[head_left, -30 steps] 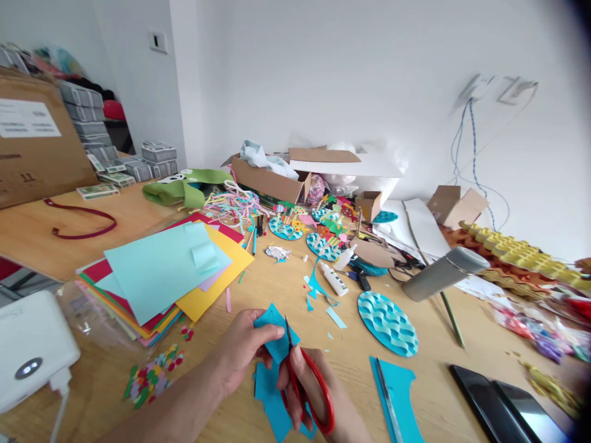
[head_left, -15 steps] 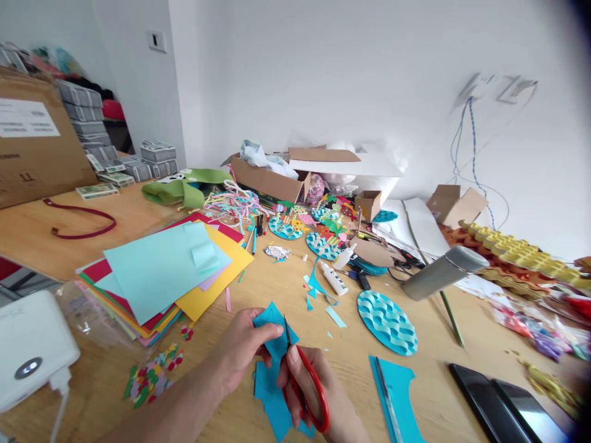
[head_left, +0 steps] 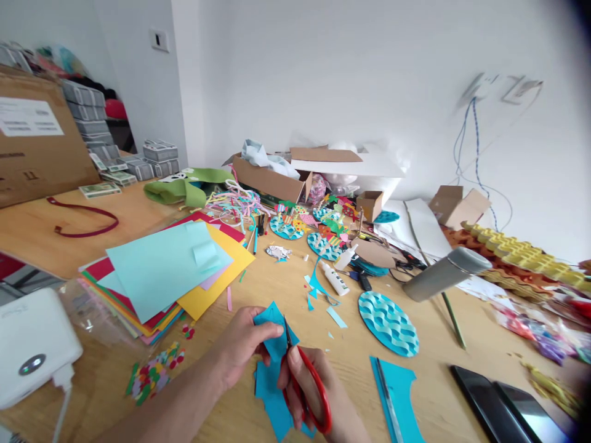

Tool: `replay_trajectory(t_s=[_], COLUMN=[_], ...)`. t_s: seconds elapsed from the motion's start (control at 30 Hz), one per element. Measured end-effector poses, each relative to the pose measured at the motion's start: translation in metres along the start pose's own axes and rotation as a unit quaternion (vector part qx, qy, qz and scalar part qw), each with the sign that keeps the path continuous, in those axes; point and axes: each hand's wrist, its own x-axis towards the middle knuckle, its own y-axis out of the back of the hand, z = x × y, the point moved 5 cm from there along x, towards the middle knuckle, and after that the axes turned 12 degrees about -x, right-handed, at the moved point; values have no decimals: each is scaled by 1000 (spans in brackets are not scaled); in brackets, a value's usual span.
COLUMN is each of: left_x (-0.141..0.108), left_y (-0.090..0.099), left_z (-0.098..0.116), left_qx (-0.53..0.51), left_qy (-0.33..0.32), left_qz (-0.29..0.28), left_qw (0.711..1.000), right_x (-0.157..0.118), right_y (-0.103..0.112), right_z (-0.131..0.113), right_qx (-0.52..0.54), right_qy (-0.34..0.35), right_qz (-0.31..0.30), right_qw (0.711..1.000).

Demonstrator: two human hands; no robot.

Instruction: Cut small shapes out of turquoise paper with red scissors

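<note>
My left hand (head_left: pixel 247 341) pinches a small piece of blue paper (head_left: pixel 273 315) between thumb and fingers, in front of me at the lower middle. Red-handled scissors (head_left: pixel 318 384) are in my right hand (head_left: pixel 307 375), their dark blades against the right part of that paper. Under both hands, more blue paper (head_left: pixel 273 400) lies on the table, partly covered by my right hand. To the right is another blue sheet (head_left: pixel 406 400) with a curved cut edge and a thin metallic strip (head_left: pixel 388 400) on it. A blue oval with wavy pale strips (head_left: pixel 388 323) lies beyond.
Coloured sheets (head_left: pixel 157 271) are stacked at left, near paper dots (head_left: pixel 157 372) and a white power bank (head_left: pixel 37 347). Glue bottles (head_left: pixel 335 279), blue scraps (head_left: pixel 317 283) and decorated ovals (head_left: pixel 323 246) lie ahead. A grey flask (head_left: pixel 446 274) and dark phones (head_left: pixel 489 400) are at right.
The whole view has shifted slightly. My hands, the blue paper and the scissors keep nearly the same pose.
</note>
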Motion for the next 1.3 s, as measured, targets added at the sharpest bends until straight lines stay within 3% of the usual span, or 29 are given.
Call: replay_trajectory(t_s=[0.2,1.3], left_x=[0,-1], left_y=[1,-1], left_z=[0,3], left_qx=[-5,6], left_qy=[-5,5], left_qz=[1,-3], left_qw=[1000,1000], right_x=[1,3], right_y=[-2,-4], right_z=[-2,2], right_qx=[8,2], right_qy=[10,4], right_qz=[-22,-10], right_qw=[1000,1000])
